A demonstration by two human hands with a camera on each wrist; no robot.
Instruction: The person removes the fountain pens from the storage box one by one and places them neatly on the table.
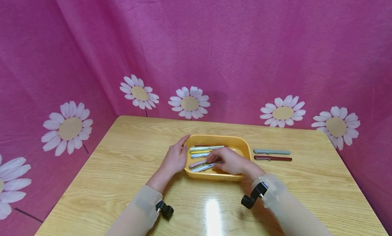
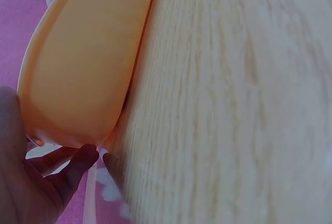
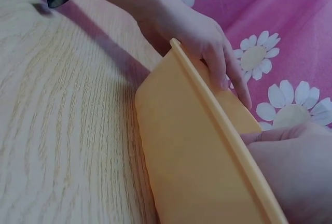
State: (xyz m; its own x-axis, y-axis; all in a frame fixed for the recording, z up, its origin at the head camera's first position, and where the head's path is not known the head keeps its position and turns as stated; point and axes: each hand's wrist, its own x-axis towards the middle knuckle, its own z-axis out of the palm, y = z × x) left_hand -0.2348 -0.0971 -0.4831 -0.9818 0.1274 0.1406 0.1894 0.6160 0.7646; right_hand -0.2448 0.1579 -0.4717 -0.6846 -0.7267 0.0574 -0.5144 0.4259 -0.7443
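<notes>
The left hand point(image 1: 175, 158) grips the yellow tray point(image 1: 211, 176) at its left end, apparently to steady it. The right hand point(image 1: 230, 160), apart, touches clip pens point(image 1: 197, 164) inside; I cannot tell whether it pinches one.

A tray point(image 1: 214, 177) in plain yellow-orange frames a pastel mix: a pale green pen point(image 1: 206, 148), a bright yellow pen point(image 1: 197, 152), a light blue pen point(image 1: 199, 156) and a soft pink pen point(image 1: 197, 164). At right, a grey-blue pen point(image 1: 274, 152) and a dark red pen point(image 1: 277, 158) show against the honey-toned tabletop point(image 1: 137, 144), streaked with darker wood grain. Behind, a magenta cloth point(image 1: 229, 52) is printed with white daisies point(image 1: 190, 103) centred in pale yellow; black wrist cameras point(image 1: 166, 211) contrast with cream sleeves point(image 1: 297, 205).
</notes>
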